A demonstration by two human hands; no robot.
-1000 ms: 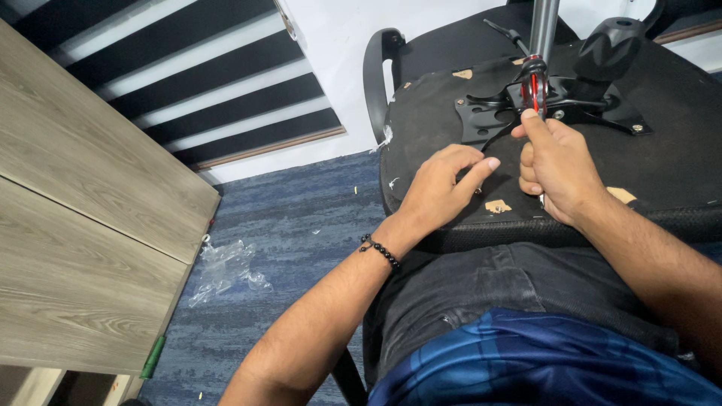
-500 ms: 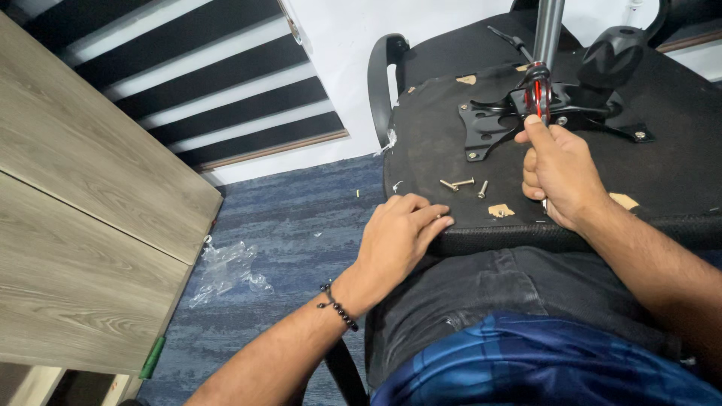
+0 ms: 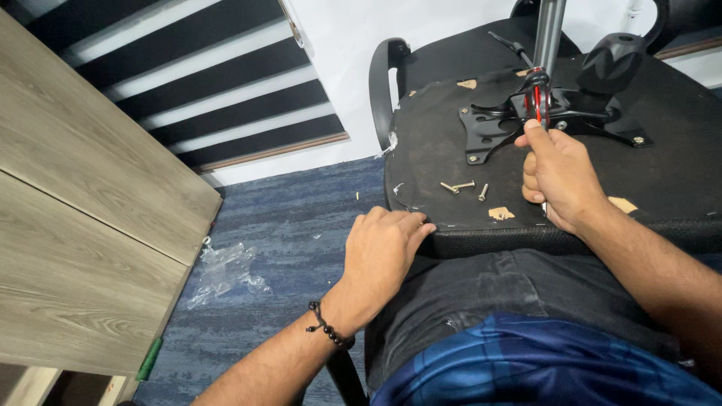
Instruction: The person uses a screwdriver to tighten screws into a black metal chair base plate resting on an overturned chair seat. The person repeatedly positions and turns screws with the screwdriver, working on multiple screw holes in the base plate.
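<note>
Head view, entry as I read it: upturned chair seat (image 3: 451, 143), black underside facing up, resting across my lap. Right hand (image 3: 560, 177) clenched around a screwdriver (image 3: 537, 105) with a red-marked shaft, tip set at the black mounting plate (image 3: 496, 124) near the seat's middle. Left hand (image 3: 383, 252) has come off the seat surface since a second ago and now lies loose, fingers curled over the seat's near edge, holding nothing. That withdrawal has uncovered three loose screws (image 3: 462, 186) lying on the seat just inside the near edge, between the two hands. Judgement: hardware is now reachable for the plate work. Also noted: wooden panel (image 3: 90, 210) at left, crumpled plastic wrap (image 3: 226, 271) on blue carpet.
</note>
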